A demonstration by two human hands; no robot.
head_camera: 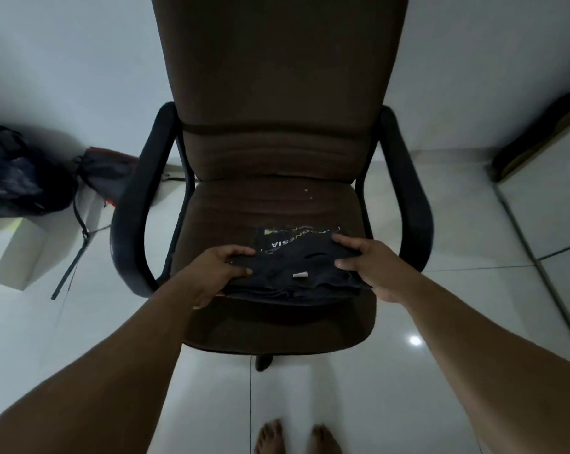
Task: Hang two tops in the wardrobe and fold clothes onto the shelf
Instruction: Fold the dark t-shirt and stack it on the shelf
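Gripping the folded dark clothes at both ends on the chair seat — left hand and right hand clasping its edges. I should lift level, fingers underneath — so the folds hold.

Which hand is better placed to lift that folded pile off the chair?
Neither alone. The left hand and right hand each grip an opposite end of the pile, so probably both lift together.
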